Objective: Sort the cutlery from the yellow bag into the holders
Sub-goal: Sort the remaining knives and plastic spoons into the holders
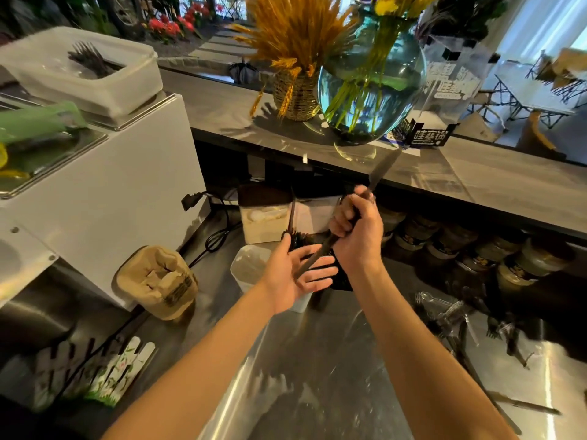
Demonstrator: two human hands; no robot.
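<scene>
- Head view: a long, thin, dark table knife (349, 217) with a slim grey blade runs diagonally, blade tip up toward the round blue-green glass vase (371, 77), handle end down toward the left palm.
- The right hand (359, 230) has its fingers curled round the knife's middle, gripping it above the steel counter (301, 376).
- The left hand (298, 274) lies just below it, palm up, fingers spread and fairly straight; the knife's lower end touches or hovers at its fingers, which one I cannot tell.
- A second dark, thin utensil (291, 214) stands upright behind the left hand; whether that hand holds it is unclear.
- Two pale plastic holders show: a translucent white cup (247, 265) just left of the left hand, and a cream rectangular tub (263, 220) behind it.
- More dark cutlery (460, 328) lies scattered, blurred, on the counter to the right.
</scene>
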